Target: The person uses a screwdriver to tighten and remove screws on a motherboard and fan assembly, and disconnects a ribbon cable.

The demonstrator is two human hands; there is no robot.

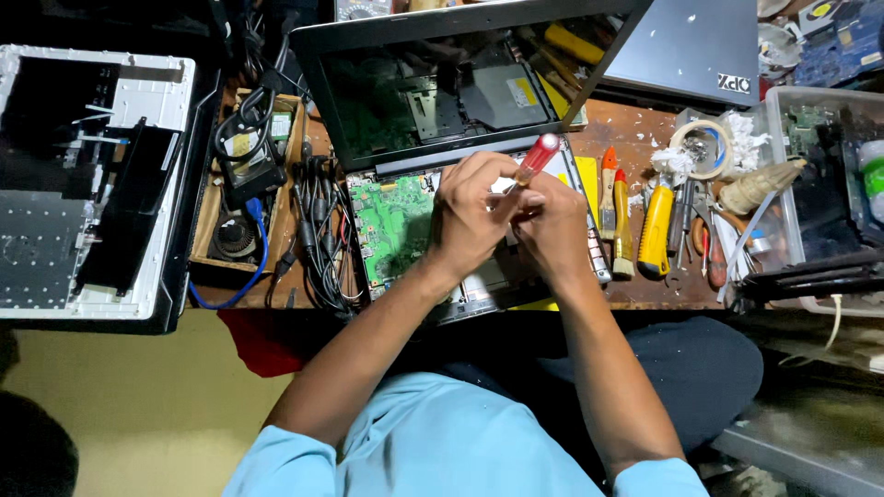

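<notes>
Screwdriver (pixel 536 158) tip hidden behind left hand (pixel 470 216), right hand (pixel 552 225), both pinching it over laptop (pixel 396 221).

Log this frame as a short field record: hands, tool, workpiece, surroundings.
left hand: closed around something small, pressed against the right hand
right hand: grips the red translucent-handled screwdriver, handle pointing up
workpiece: opened black laptop with exposed green circuit board, screen raised
right of it: yellow-handled tools, roll of tape
left of it: tangle of black cables, white dismantled panel
</notes>
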